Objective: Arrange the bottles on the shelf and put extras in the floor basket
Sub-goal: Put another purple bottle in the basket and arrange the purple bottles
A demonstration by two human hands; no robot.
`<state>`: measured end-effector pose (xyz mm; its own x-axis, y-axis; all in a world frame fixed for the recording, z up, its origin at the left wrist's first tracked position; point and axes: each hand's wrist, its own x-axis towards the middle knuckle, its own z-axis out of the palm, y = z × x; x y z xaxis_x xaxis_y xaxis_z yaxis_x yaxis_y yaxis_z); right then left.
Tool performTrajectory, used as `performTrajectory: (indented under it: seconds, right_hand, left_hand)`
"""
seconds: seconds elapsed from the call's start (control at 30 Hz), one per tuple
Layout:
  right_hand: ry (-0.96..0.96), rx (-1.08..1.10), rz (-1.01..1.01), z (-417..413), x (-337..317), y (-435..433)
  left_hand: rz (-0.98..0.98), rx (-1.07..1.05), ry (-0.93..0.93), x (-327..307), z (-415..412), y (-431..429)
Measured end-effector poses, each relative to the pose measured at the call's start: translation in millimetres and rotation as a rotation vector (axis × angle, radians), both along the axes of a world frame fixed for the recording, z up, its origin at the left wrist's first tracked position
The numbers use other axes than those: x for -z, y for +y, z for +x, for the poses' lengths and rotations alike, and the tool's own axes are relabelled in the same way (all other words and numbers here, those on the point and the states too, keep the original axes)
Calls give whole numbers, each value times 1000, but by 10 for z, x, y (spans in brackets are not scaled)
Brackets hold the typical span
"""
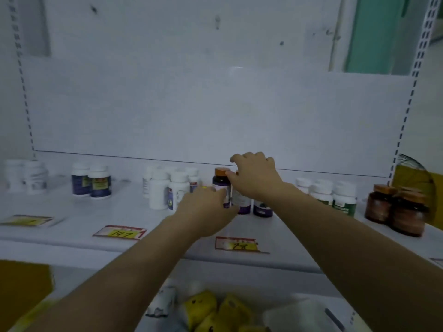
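On the white shelf (72,226) stand groups of bottles. In the middle is a purple bottle with an orange cap (221,179). My left hand (206,212) grips its lower body from the front left. My right hand (255,176) reaches over from the right, its fingers curled on the cap of a second purple bottle (243,204), which it mostly hides. A third purple bottle (262,208) stands just right of that one. The floor basket is not in view.
White bottles (167,190) stand left of my hands, blue-labelled ones (92,183) further left, white ones at the far left (26,176). Green-labelled bottles (335,196) and brown jars (398,209) stand right. Price tags (119,232) lie along the shelf front. Yellow packets (211,310) lie on the shelf below.
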<state>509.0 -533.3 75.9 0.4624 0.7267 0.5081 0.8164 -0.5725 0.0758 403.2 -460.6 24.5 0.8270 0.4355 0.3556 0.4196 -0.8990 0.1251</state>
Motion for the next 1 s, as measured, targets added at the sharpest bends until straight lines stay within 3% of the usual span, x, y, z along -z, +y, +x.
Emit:
performTrajectory:
  seconds: [0.2,0.43,0.73,0.83,0.9,1.0]
  right_hand:
    - [-12,25,-151,68,-29,502]
    - [85,126,-200,150,26,670]
    - [97,23,-74,82,-77,557]
    - [182,-51,33,29,-217,470]
    - [310,-139,113,0,-328,372]
    - [490,-279,171,-68,-487,184]
  left_hand:
    - [-84,-117,64,155,-78,188]
    - [-155,-103,190,245,-30,168]
    - [-160,-81,186,267,-55,186]
    - [-179,-94,193,254,-60,174]
    - [-236,-117,130,218,-67,133]
    - [-370,-108,-118,121,-84,48]
